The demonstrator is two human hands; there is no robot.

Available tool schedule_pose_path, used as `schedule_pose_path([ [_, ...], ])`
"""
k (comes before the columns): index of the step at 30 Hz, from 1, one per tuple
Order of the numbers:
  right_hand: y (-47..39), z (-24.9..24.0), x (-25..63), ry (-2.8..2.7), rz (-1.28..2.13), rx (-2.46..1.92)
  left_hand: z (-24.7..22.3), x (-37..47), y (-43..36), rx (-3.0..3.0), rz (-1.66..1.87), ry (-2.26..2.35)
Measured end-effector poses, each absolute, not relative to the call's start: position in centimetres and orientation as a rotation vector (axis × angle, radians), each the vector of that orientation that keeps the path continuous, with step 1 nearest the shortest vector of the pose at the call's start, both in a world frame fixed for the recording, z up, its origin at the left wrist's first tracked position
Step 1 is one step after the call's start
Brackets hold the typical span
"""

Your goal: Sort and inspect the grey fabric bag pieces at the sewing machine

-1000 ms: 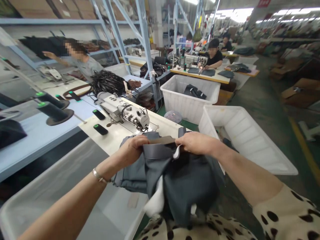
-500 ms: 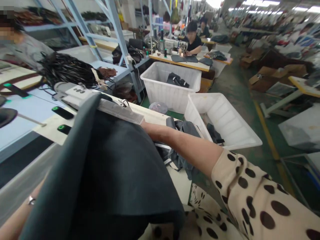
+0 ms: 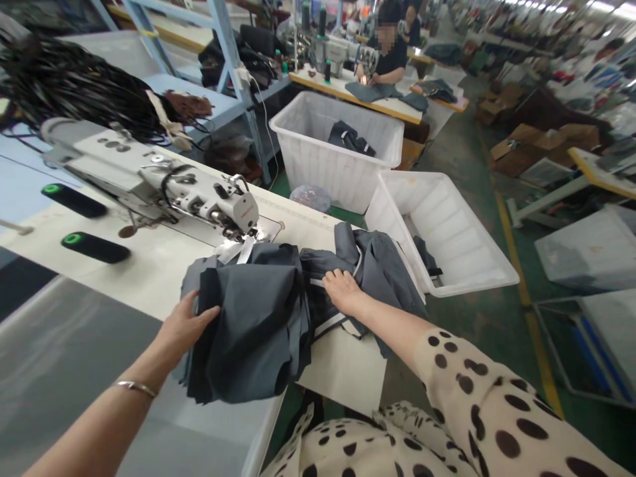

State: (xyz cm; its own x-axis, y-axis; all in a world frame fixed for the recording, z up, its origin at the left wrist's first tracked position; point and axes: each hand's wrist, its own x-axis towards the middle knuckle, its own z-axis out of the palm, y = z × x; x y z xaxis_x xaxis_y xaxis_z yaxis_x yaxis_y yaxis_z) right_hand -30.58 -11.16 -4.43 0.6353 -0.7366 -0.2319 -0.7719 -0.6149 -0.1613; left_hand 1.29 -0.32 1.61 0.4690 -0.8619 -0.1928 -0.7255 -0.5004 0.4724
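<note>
A stack of dark grey fabric pieces hangs over the table's near edge, in front of the sewing machine's needle area. My left hand grips its left edge, thumb on top and the other fingers partly hidden behind the cloth. To the right lies a heap of grey fabric pieces with white strips. My right hand is closed over the heap's left part, fingers bent onto the cloth. The white sewing machine stands just beyond the stack, with a pale strip near its needle.
Black thread cones lie left on the table. Two white bins, a rear one and a nearer one, stand beyond. A grey-lined container is below my left arm. A co-worker sits at another machine.
The large grey cloth that was raised close before me is down by the stack, uncovering the machine. My right hand has come back from the machine to the heap; my left hand has come into view.
</note>
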Motion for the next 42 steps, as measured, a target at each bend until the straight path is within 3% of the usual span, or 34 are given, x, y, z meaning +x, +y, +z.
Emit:
schedule_pose_path([
  [5,-12.6,-4.2,-28.6,1.289,0.297,-2.533,3.7,-3.2,-1.3,2.132,-0.205,-1.616],
  [7,-13.9,-3.2,-28.5,1.292,0.285,-2.481,3.9,-6.3,-1.8,1.912,-0.433,-1.545],
  [10,-15.9,-0.9,-28.8,1.318,0.134,-2.422,3.3,-11.3,-3.2,1.728,-1.111,-1.041],
  [13,-16.6,1.8,-29.5,1.323,-0.072,-2.348,3.0,-15.5,-5.3,1.607,-1.379,-0.774],
  [20,-14.5,6.1,-31.4,1.231,-0.496,-2.141,7.3,-19.8,-9.1,1.555,-1.33,-0.692],
  [28,-11.7,10.1,-31.3,1.062,-0.904,-1.961,14.0,-21.0,-7.6,1.432,-1.281,-0.744],
  [35,-10.3,10.2,-32.0,0.699,-0.872,-1.463,15.0,-20.3,-4.7,1.283,-1.37,-0.773],
  [42,-10.2,11.0,-36.0,0.642,-0.692,-1.484,13.5,-19.5,-2.6,1.088,-1.58,-0.623],
])
